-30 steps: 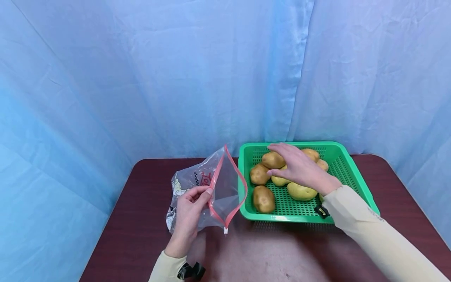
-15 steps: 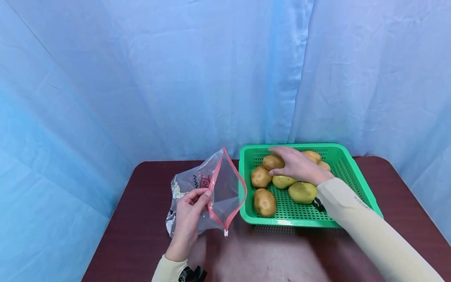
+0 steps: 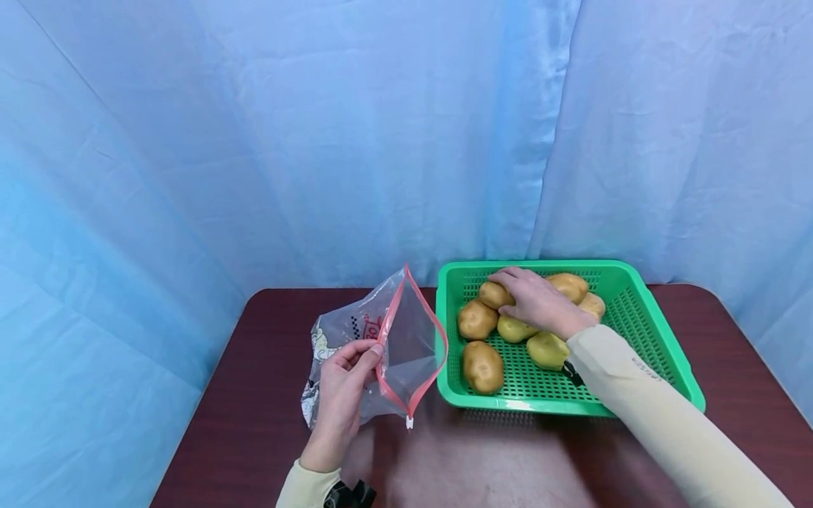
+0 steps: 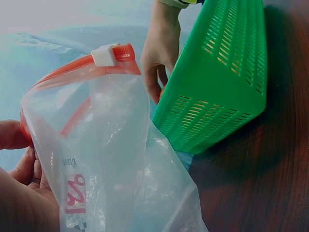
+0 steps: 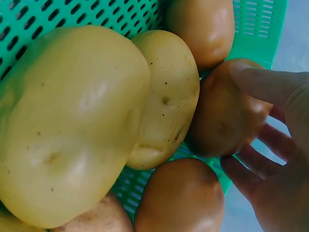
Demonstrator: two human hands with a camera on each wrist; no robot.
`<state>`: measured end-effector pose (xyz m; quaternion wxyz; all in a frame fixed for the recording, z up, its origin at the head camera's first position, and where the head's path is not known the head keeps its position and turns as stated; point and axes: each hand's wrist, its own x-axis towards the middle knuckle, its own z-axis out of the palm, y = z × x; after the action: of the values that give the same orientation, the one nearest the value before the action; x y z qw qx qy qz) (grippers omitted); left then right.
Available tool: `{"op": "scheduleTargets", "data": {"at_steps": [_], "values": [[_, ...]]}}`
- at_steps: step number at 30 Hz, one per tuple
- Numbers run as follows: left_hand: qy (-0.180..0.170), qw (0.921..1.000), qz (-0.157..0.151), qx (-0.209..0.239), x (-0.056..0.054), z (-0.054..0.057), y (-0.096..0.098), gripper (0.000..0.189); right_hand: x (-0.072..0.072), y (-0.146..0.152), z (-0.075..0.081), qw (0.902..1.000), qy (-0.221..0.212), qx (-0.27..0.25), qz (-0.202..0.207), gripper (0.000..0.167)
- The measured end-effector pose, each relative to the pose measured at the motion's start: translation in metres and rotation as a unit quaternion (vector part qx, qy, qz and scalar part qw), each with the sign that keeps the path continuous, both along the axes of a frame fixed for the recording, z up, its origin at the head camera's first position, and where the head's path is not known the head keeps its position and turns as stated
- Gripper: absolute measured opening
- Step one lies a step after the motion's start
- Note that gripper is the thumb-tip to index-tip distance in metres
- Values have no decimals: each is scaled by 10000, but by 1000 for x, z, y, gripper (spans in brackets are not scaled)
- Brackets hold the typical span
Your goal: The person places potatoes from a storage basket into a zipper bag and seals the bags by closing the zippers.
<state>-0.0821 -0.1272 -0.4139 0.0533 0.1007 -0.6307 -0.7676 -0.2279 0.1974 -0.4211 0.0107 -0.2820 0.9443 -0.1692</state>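
Observation:
My left hand (image 3: 339, 386) pinches the red-edged mouth of a clear zipper bag (image 3: 356, 321) between thumb and fingers. The bag's mouth gapes toward the basket, and a white slider (image 4: 104, 56) sits at one end of its red zip. Inside the green basket (image 3: 533, 405), my right hand (image 3: 543, 303) grips a brown potato (image 5: 219, 118) near the back left. Its thumb lies on one side of that potato and the fingers curl round the other, as the right wrist view shows. Part of the potato is hidden behind the hand in the head view.
Other potatoes, brown and yellowish, lie close around the right hand, including a brown potato (image 3: 483, 367) at the basket's front left. Basket and bag are on a dark red-brown table (image 3: 222, 395). A pale blue curtain (image 3: 381, 141) hangs behind it.
My right hand has come down from above the potatoes and closed its fingers around a brown one. The left hand keeps its hold on the bag, nearly still.

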Motion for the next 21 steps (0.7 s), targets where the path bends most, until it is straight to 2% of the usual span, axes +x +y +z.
{"op": "scheduleTargets", "data": {"at_steps": [9,21], "values": [[-72,10000,-10,51,0,0,-1,16,1,1,6,9985,41,-523,-147,54],[-76,9999,95,6,-2,0,-4,16,20,3,50,9899,-145,-1362,-376,58]]}}
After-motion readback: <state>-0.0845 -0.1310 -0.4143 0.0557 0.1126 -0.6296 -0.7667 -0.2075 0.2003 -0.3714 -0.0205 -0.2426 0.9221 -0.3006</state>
